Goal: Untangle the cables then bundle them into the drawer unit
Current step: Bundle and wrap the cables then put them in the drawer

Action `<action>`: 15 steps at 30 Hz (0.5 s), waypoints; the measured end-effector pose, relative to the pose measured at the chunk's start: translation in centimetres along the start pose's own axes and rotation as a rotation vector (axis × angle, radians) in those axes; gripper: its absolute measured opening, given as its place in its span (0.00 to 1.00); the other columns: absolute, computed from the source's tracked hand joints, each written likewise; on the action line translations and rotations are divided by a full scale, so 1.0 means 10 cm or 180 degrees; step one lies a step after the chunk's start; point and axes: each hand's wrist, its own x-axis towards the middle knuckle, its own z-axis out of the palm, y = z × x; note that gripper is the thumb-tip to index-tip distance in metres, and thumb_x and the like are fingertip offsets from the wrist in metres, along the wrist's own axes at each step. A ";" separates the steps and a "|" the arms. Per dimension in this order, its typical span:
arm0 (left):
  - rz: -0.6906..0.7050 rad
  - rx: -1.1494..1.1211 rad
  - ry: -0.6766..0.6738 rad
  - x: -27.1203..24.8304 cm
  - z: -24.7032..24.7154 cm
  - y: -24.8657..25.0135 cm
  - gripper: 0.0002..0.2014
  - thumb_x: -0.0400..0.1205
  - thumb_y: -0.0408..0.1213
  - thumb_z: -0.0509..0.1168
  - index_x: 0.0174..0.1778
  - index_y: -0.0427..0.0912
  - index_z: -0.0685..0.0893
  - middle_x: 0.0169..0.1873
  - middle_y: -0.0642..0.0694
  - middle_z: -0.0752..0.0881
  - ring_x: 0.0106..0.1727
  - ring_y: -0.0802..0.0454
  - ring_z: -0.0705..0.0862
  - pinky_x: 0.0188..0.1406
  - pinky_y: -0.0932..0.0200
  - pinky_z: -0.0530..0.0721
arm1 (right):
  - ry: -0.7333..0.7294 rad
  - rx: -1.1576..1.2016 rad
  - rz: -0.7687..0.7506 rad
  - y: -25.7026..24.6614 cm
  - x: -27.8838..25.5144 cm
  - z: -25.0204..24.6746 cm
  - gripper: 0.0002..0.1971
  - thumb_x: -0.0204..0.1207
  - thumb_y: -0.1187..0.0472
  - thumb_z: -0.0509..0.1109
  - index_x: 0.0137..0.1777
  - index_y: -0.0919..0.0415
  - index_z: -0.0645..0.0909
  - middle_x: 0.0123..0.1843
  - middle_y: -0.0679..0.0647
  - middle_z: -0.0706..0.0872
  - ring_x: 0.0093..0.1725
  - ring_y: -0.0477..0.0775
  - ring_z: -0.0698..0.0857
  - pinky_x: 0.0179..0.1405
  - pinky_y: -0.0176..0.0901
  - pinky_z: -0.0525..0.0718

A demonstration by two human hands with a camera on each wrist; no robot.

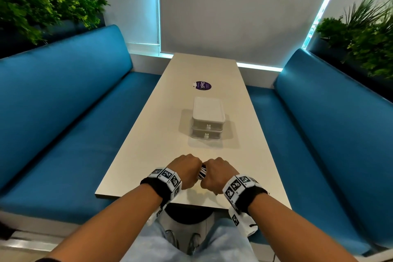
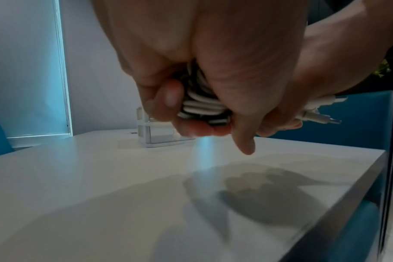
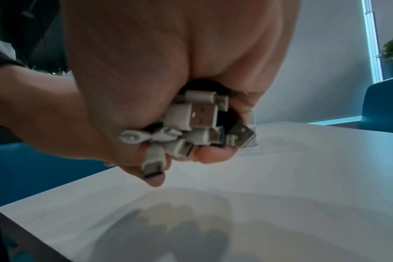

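A bundle of white and black cables [image 1: 203, 171] is held between my two fists just above the near end of the table. My left hand [image 1: 185, 168] grips the coiled loops of cable [image 2: 202, 104], fingers curled round them. My right hand [image 1: 219, 171] grips the plug ends [image 3: 191, 124], several white USB connectors sticking out of the fist. The small white two-drawer unit [image 1: 208, 120] stands mid-table beyond the hands, both drawers closed; it shows behind the fingers as drawer unit [image 2: 150, 131] in the left wrist view.
The long white table [image 1: 148, 134] runs away from me between two blue benches [image 1: 63, 112]. A round purple sticker [image 1: 203, 85] lies on the table past the drawer unit. Plants stand behind both benches. A blind covers the far window.
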 end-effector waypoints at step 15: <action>-0.0184 -0.0159 -0.0234 0.03 0.14 -0.01 0.01 0.73 0.37 0.65 0.38 0.46 0.80 0.38 0.45 0.85 0.38 0.41 0.84 0.36 0.55 0.79 | 0.0448 -0.0383 -0.0185 0.00 0.03 0.30 0.10 0.73 0.50 0.66 0.48 0.53 0.83 0.44 0.55 0.86 0.41 0.61 0.86 0.37 0.46 0.79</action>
